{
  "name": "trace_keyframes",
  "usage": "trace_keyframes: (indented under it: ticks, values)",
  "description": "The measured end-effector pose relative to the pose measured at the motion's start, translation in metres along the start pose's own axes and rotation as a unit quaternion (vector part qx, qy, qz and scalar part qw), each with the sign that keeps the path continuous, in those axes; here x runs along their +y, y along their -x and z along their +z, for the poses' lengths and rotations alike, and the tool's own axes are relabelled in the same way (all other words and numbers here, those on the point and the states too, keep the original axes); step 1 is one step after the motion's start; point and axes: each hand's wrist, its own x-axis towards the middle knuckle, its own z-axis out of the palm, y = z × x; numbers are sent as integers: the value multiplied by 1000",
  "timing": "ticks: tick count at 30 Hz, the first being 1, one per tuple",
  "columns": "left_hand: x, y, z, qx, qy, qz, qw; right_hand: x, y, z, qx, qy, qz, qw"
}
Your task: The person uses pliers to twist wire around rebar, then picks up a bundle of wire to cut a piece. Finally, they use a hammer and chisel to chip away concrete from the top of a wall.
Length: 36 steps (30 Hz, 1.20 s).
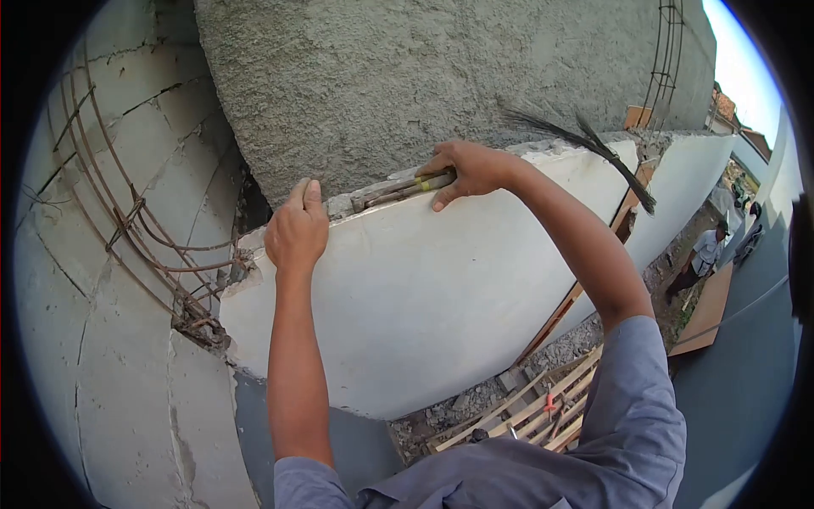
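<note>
- The long, narrow tool (pixel 400 192), perhaps pincers, lies along the ledge (pixel 543 156) on top of the white wall (pixel 407 297); its yellow-marked end is at the right hand (pixel 476 172).
- Its long axis runs left to right along the ledge, its left end pointing toward the left hand (pixel 297 229), slightly nearer the person; which end does the work cannot be told.
- The right hand is the nearer one, thumb and fingers clamped on the tool's right end.
- The left hand is just beside the other end, apart from it, thumb and fingers close together at the wall's edge; whether they pinch anything cannot be told.
- Right of the right hand, a bundle of dark wires (pixel 623 170) rests across the ledge.
- Beyond the ledge rises a rough grey wall (pixel 381 85); bent steel bars (pixel 127 216) stand at the left.
</note>
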Motion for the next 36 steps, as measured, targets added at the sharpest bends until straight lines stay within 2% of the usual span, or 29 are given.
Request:
trace_keyframes:
  ticks: [3, 6, 11, 14, 15, 16, 17, 18, 19, 22, 24, 25, 28, 32, 35, 36]
  values:
    - [8, 3, -2, -2, -19, -18, 1000, -2, 7, 5, 28, 25, -4, 999]
    - [3, -1, 4, -6, -22, -21, 1000, 3, 35, 20, 258, 154, -109, 947]
    - [-1, -4, 8, 2, -22, -6, 1000, -23, 163, 3, 451, 136, -46, 881]
    - [1, -3, 11, 24, -18, 3, 1000, 1, 243, -20, 555, 151, 82, 814]
    - [0, -3, 14, 43, -22, 18, 999, 11, 268, -31, 549, 157, 154, 806]
    - [-2, -3, 17, 77, 46, 43, 995, 27, 290, -39, 529, 137, 202, 813]
    - [-5, -2, 20, 110, 114, 69, 985, 38, 309, -45, 494, 64, 269, 824]
    - [-5, 0, 22, 142, 184, 96, 968, 45, 320, -46, 468, 60, 273, 838]
    - [8, 8, 22, 207, 322, 132, 914, 51, 330, -46, 445, 57, 279, 849]
    - [72, 63, 19, 184, 390, 194, 881, 54, 342, -35, 425, 83, 281, 856]
    - [123, 100, 32, 8, 441, 252, 862, 59, 341, -17, 436, 140, 274, 845]
    - [142, 111, 49, -93, 463, 265, 840, 65, 338, -8, 476, 179, 227, 831]
    - [221, 131, 92, -323, 534, 164, 764, 87, 335, 5, 515, 261, 156, 801]
    - [306, 125, 143, -507, 515, 41, 690, 86, 334, 9, 509, 346, 95, 783]
    - [364, 110, 175, -575, 540, -89, 608, 85, 333, 12, 503, 358, 69, 784]
    - [381, 105, 182, -577, 562, -106, 583, 87, 333, 14, 502, 360, 59, 784]
